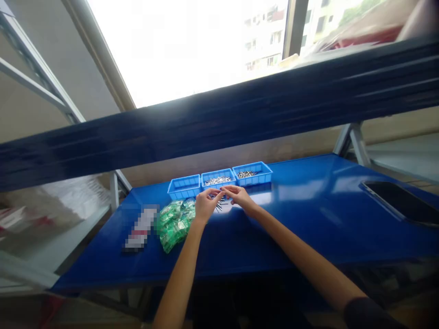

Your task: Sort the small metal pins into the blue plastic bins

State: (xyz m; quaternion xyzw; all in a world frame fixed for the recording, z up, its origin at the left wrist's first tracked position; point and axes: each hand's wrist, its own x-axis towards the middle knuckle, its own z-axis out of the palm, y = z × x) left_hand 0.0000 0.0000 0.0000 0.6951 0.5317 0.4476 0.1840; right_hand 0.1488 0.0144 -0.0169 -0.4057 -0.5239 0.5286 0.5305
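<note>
My left hand (206, 204) and my right hand (239, 196) meet fingertip to fingertip above the table, both closed in a pinch. What they hold between them, if anything, is too small to make out. Just beneath the fingers lies a small heap of thin, dark metal pieces like screws (220, 205), partly covered by my hands. Beside my left wrist is a pile of green printed plastic packets (175, 225). Behind my hands stand three joined blue trays (252, 170). The middle and right ones contain many small metal pieces; the left one shows its bare bottom.
The blue tabletop (295, 219) reaches to both sides. At its left lies a blurred grey and red item (140, 228); a dark flat device (404, 203) lies at the right edge. A thick blue shelf beam (219, 114) crosses above the trays, with a window behind.
</note>
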